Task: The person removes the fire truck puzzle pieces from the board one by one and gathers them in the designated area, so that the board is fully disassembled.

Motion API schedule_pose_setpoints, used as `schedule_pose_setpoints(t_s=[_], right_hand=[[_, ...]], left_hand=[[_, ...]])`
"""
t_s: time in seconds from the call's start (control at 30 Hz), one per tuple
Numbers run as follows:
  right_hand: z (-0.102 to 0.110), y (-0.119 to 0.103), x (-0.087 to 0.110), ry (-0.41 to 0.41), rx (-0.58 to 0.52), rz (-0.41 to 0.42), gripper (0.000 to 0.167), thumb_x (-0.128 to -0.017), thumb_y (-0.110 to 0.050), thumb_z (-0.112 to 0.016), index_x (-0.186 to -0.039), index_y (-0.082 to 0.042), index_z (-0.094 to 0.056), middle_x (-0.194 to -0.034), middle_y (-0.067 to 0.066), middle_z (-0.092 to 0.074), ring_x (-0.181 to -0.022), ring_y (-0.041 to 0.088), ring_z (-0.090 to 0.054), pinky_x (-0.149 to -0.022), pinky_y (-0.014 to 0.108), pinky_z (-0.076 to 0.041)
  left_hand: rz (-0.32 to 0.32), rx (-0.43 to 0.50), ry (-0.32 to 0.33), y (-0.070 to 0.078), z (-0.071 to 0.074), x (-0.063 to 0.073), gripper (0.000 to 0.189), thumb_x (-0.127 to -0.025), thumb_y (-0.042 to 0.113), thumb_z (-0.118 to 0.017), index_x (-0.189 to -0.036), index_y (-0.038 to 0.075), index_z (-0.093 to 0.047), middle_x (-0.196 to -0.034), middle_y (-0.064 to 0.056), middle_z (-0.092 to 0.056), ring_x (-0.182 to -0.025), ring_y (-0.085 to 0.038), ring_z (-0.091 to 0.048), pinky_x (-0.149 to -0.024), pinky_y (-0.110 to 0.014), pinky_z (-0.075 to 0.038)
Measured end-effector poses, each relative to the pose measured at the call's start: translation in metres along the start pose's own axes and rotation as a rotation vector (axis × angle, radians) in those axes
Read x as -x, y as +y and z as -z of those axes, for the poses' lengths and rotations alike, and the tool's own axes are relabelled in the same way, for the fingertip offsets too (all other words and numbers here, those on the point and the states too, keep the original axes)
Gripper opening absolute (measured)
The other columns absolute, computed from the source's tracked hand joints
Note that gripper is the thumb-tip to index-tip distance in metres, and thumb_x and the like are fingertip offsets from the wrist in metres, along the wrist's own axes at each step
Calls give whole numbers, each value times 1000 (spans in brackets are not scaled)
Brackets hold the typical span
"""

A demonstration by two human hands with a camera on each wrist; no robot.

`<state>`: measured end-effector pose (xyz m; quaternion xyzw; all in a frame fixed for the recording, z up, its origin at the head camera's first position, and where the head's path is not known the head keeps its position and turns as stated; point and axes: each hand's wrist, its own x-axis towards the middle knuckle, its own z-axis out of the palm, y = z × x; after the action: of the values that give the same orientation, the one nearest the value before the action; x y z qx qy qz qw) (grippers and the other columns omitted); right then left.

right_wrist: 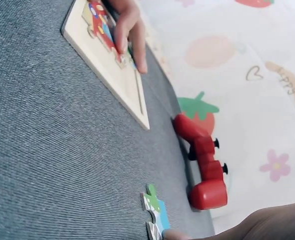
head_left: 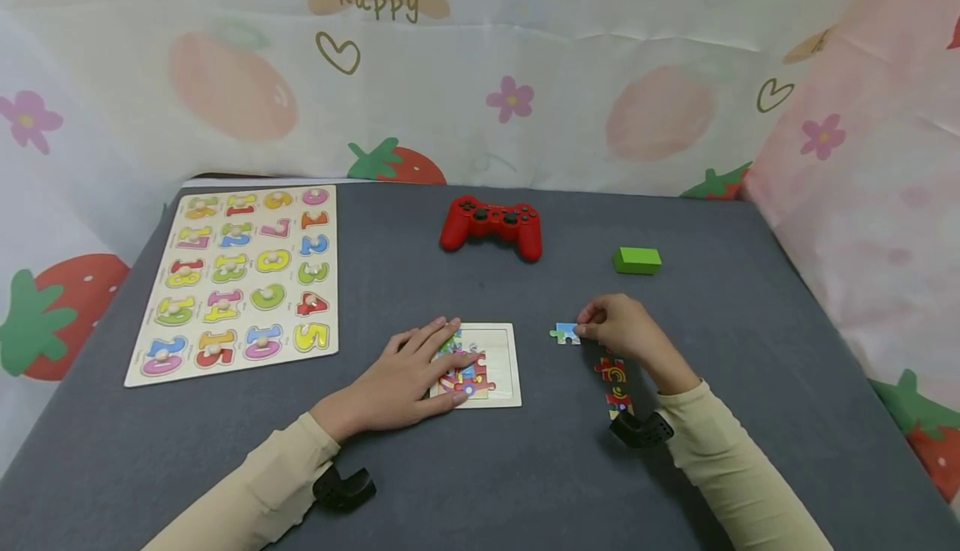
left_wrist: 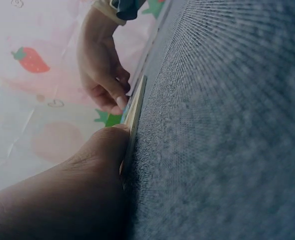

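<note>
A shallow wooden puzzle tray point(head_left: 504, 368) lies in the middle of the table with colourful pieces fitted into its left part. My left hand point(head_left: 408, 376) rests flat on that side, fingers spread across the fitted pieces point(head_left: 467, 378) and partly covering them. To the right of the tray, my right hand point(head_left: 618, 326) pinches the right end of a blue and green puzzle piece point(head_left: 564, 333). In the right wrist view the piece point(right_wrist: 158, 212) lies low near the tabletop, under a fingertip. Below the right hand, loose red and yellow pieces point(head_left: 613, 370) lie partly hidden by the wrist.
A number peg board point(head_left: 251, 284) lies at the left. A red game controller point(head_left: 491, 227) sits behind the tray, and a green block point(head_left: 637, 261) stands at the back right. Printed fabric point(head_left: 480, 59) hangs behind the grey tabletop point(head_left: 480, 484).
</note>
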<state>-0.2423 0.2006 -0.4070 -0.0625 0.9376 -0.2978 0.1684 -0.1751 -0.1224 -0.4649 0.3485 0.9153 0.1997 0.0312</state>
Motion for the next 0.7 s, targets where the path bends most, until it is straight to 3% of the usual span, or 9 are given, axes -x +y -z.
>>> schedule_pose_setpoints(t_s=[0.3,0.5,0.7], right_hand=[[-2,-2,1,53,8,-1,9,-91,-11,-65,-93,-3,-66,-81,9,-66,-62,16,-53,-55,29,-44],[3,-13,10,140,27,23,12,-92,-15,-64,-98,-5,-66,-85,11,-65,-63,18,-55,-55,30,-45],[-11,-37,20,171,89,141,9,-90,-16,-67,-94,-8,-68,-83,6,-65,-64,15,-54,-57,29,-44]], left_hand=[[-7,-11,4,-1,0,0,57,-94,54,-48,-146,33,-40,-160,-6,-17,-147,-25,-13,-109,-53,-22],[-17,-9,20,-2,-2,1,57,-94,54,-48,-146,31,-41,-160,-7,-19,-147,-26,-15,-109,-54,-23],[3,-10,26,-3,-3,1,67,-93,57,-49,-147,19,-38,-160,-5,-20,-147,-23,-15,-111,-50,-22]])
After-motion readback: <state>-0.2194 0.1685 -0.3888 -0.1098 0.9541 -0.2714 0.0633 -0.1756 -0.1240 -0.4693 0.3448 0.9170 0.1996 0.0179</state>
